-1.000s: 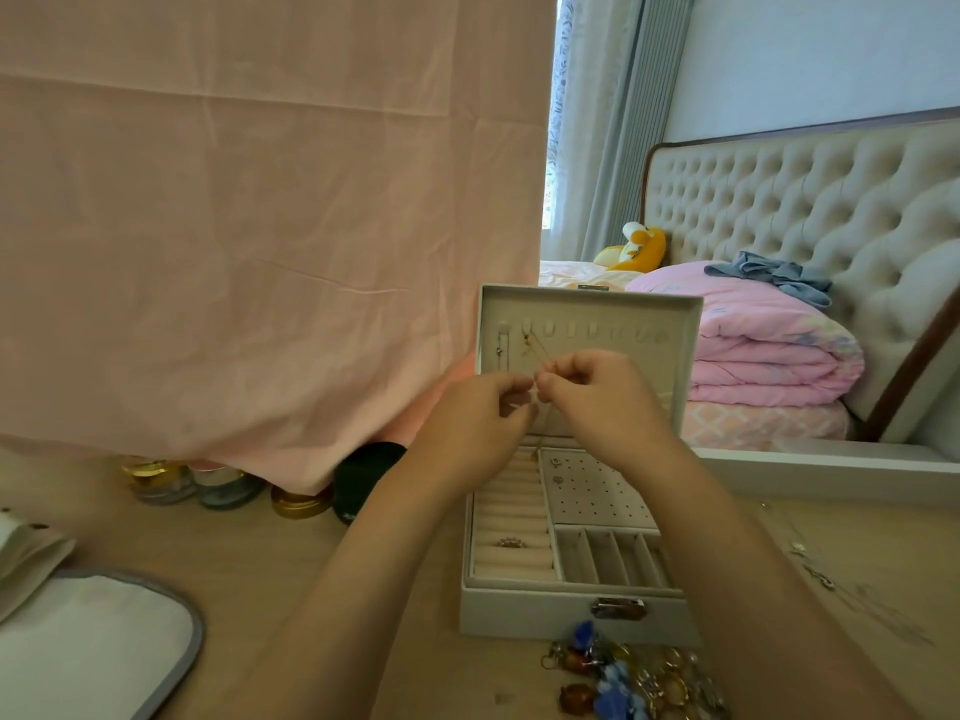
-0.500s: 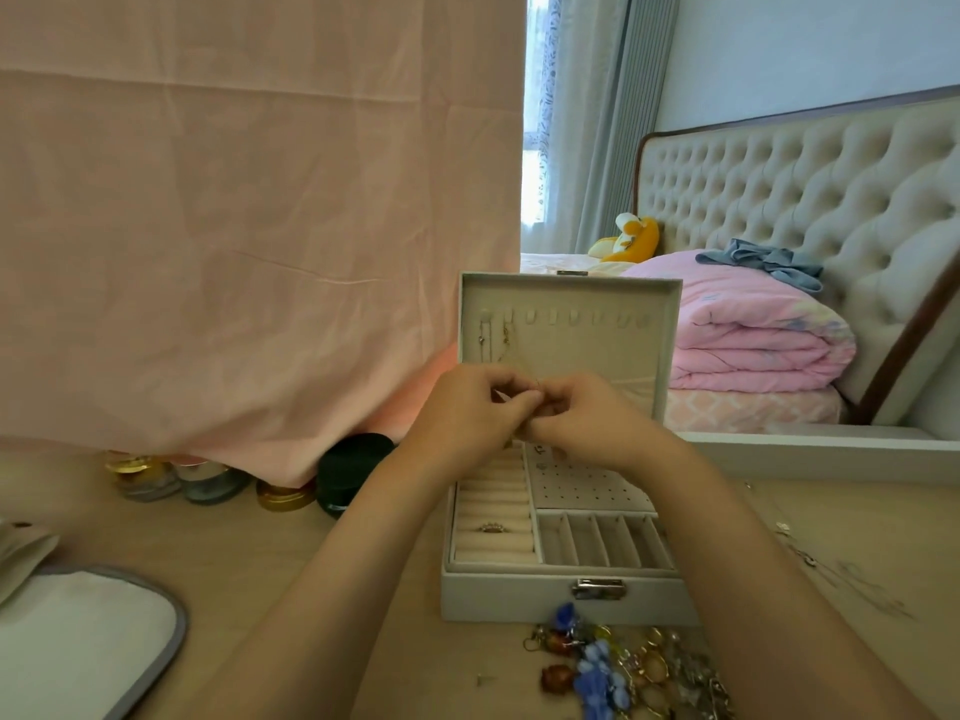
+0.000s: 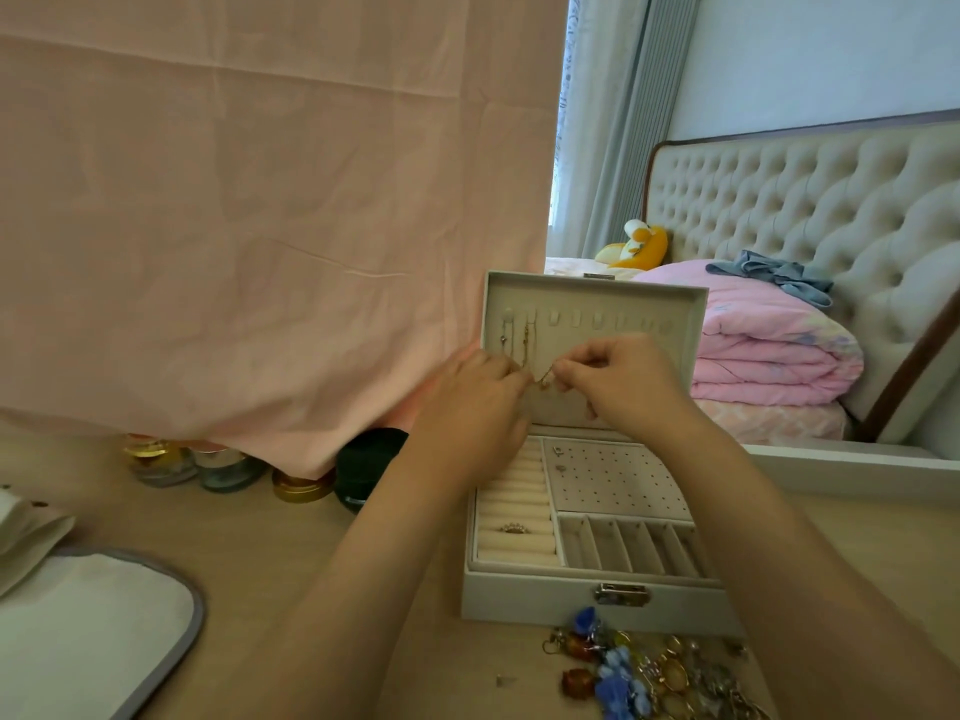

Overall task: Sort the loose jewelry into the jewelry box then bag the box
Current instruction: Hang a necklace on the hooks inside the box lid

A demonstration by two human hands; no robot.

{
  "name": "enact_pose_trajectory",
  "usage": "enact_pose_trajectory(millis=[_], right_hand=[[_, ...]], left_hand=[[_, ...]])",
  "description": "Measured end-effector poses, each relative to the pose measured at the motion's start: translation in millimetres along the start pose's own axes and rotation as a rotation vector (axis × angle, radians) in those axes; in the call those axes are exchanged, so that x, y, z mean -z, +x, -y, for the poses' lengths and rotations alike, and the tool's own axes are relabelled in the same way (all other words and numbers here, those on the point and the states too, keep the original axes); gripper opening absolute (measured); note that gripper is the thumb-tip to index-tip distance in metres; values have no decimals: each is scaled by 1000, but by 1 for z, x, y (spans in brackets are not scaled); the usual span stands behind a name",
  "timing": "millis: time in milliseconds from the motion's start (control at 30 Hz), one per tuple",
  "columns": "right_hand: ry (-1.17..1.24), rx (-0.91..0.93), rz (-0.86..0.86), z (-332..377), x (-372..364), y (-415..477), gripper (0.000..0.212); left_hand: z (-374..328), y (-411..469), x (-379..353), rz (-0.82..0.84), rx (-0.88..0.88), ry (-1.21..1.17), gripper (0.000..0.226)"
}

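left hand (image 3: 475,394) and right hand (image 3: 618,379) pinch gold necklace (image 3: 543,379) | step: hang on jewelry box lid (image 3: 597,298) | keep taut, seat over free hook (image 3: 554,318)

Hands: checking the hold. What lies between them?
A thin gold chain, pinched by left hand and right hand, before the open lid; head view.

**Room left of the box**

Bare bench (image 3: 291,553) lies between the near-left corner pad (image 3: 93,631) and the jewelry box (image 3: 592,597). The left hand (image 3: 467,402) and right hand (image 3: 618,381), pinching a necklace (image 3: 543,379), fill the space before its upright lid (image 3: 597,304). Jars (image 3: 228,470) and pink cloth (image 3: 260,200) block the far edge; loose jewelry (image 3: 649,672) crowds the near edge.
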State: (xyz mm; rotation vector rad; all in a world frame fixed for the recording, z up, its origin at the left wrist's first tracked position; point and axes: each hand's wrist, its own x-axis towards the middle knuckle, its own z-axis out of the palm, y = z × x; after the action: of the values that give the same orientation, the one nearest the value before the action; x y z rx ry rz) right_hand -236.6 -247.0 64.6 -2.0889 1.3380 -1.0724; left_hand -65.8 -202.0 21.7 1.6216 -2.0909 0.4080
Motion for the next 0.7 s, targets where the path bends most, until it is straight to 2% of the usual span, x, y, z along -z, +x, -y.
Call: enact_pose_trajectory(millis=[233,533,700], right_hand=[[-36,66,-86,1,6,36,18],[-160,73,8,-11,-13,40,10],[-207,79,122,-14,-20,38,7]], left_hand=[[1,-3,-16,60,-9,55,62],[-1,1,-21,1,9,71,38],[3,2,-20,-12,2,45,35]])
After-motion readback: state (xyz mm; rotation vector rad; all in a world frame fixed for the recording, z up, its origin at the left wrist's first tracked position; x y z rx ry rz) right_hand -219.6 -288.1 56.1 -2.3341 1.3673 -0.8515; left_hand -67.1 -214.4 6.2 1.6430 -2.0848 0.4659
